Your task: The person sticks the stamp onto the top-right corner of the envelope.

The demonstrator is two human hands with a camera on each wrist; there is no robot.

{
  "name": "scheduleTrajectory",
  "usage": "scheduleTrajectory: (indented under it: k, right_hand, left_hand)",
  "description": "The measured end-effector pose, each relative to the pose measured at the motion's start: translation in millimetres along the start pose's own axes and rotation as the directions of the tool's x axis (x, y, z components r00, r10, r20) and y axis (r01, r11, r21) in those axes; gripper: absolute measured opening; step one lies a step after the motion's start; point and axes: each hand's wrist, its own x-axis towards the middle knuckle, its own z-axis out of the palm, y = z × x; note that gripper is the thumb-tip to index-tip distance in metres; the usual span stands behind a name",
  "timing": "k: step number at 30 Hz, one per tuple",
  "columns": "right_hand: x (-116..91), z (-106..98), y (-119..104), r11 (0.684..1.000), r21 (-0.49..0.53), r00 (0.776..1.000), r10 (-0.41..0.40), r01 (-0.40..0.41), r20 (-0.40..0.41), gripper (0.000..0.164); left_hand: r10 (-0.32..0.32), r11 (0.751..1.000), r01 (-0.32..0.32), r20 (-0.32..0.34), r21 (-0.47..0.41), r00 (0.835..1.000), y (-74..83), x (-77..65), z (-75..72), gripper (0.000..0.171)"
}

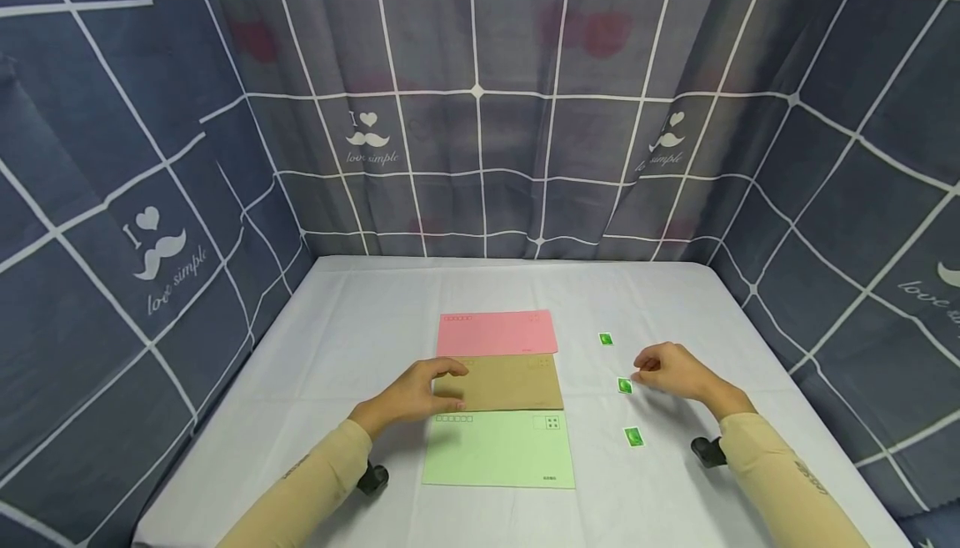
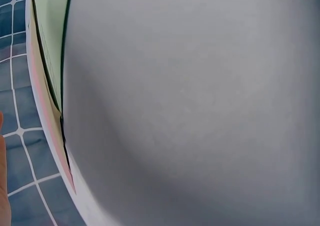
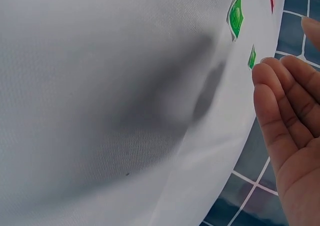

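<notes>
Three envelopes lie in a column in the head view: pink (image 1: 497, 334) at the far end, brown (image 1: 510, 383) in the middle, light green (image 1: 498, 452) nearest. My left hand (image 1: 411, 391) is at the brown envelope's left edge, thumb and fingers apart, holding nothing. To the right lie three small green stamps: a far one (image 1: 606, 339), a middle one (image 1: 625, 385) and a near one (image 1: 633, 437). My right hand (image 1: 675, 371) is just right of the middle stamp, fingertips close to it. The right wrist view shows its fingers (image 3: 267, 96) loosely bent, with nothing held.
A white cloth (image 1: 360, 306) covers the table. Dark checked curtains (image 1: 517, 131) enclose it at the back and both sides. Each wrist bears a black device, the left one (image 1: 372, 478) and the right one (image 1: 708, 452) both low beside the sleeves.
</notes>
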Motion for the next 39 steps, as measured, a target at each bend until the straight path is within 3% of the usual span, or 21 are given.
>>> scheduleTrajectory:
  k: [17, 24, 39]
  right_hand:
    - [-5, 8, 1, 1.000, 0.030, 1.000, -0.002, 0.001, 0.012, 0.025]
    - [-5, 11, 3, 0.999, 0.028, 1.000, -0.022, 0.022, 0.004, 0.024]
    - [-8, 15, -1, 0.997, 0.063, 0.999, -0.047, 0.046, 0.018, 0.016]
  left_hand:
    - [-0.031, 0.999, 0.032, 0.014, -0.005, 0.999, -0.8, -4.4, 6.2, 0.057]
    - [-0.059, 0.998, 0.060, 0.039, -0.026, 0.998, 6.0, -2.8, 7.5, 0.059]
    - [-0.013, 1.000, 0.015, 0.071, -0.028, 0.997, 7.9, -1.8, 9.9, 0.056]
